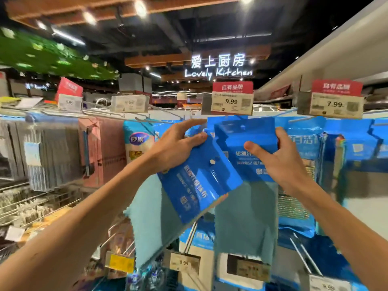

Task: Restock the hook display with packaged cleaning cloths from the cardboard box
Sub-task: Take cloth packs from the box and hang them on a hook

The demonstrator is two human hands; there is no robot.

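My left hand [176, 143] grips a tilted pack of cleaning cloths [197, 181] with a blue card header and a pale teal cloth hanging below. My right hand [279, 156] holds a second blue-headed cloth pack [243, 139] upright, its header hole near the tip of the hook [189, 119] under the 9.99 price tag [230, 101]; a darker teal cloth hangs from it. More blue packs [348, 148] hang on the hooks to the right. The cardboard box is out of view.
Grey and pink cloths [63, 152] hang on hooks at left, with wire baskets [31, 204] below. A 7.99 tag [333, 105] stands at upper right. Lower hooks with price tags [184, 262] jut out beneath my hands.
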